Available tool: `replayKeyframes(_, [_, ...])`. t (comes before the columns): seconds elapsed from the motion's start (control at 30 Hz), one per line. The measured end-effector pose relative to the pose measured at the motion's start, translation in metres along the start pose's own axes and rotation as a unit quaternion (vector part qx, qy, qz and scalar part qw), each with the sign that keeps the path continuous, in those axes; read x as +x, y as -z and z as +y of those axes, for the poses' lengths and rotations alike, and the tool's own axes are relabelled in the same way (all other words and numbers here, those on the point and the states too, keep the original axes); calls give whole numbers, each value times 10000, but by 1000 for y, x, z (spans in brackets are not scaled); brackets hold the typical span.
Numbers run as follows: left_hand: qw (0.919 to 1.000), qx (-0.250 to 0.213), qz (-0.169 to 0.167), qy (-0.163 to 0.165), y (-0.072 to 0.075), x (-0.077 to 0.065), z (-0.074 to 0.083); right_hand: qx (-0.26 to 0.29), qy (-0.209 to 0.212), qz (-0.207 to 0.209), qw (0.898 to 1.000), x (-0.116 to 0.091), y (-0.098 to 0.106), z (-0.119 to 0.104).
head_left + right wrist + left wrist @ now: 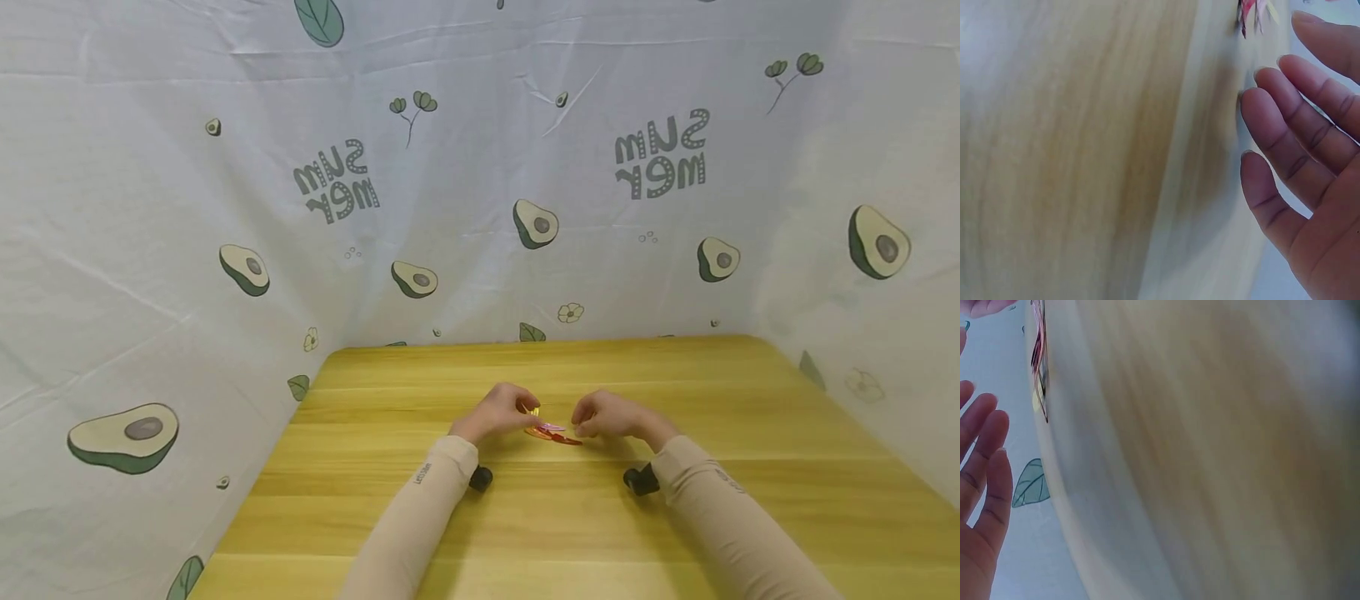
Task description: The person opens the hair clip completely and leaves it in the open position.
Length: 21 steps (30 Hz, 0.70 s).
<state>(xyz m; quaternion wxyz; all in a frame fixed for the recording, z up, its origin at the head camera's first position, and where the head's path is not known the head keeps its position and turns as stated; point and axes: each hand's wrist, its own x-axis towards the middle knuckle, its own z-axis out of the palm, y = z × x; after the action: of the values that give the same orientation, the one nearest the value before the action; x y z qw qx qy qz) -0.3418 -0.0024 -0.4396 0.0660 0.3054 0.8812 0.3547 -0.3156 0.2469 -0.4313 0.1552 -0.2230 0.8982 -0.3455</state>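
beige sleeves (412,533) end at hands (498,413) (609,415), colourful pieces (561,437) between them

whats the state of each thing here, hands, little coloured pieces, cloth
Coloured pieces: bunched together between the hands
Left hand: at the pieces, grip unclear
Right hand: fingers relaxed, holding nothing
Patterned cloth: hanging behind the table, creased

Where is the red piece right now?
In the head view, the red piece is between the left hand and the right hand, just below the pink piece.
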Motion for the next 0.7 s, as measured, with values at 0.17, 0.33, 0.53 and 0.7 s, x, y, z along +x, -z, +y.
replayKeyframes(0.17, [9997,113,-197,-49,-6,4,7,57,1,-41,10000,1,-3,0])
replayKeyframes(0.33, [9988,177,-452,-4,-11,8,14,134,-188,-97,9997,2,-6,-1])
replayKeyframes(0.53, [9973,362,-616,160,-16,8,18,139,-270,-157,9994,1,-9,-4])
replayKeyframes(0.7, [9954,573,-722,266,-19,10,20,-35,-250,-161,9996,1,-11,-5])
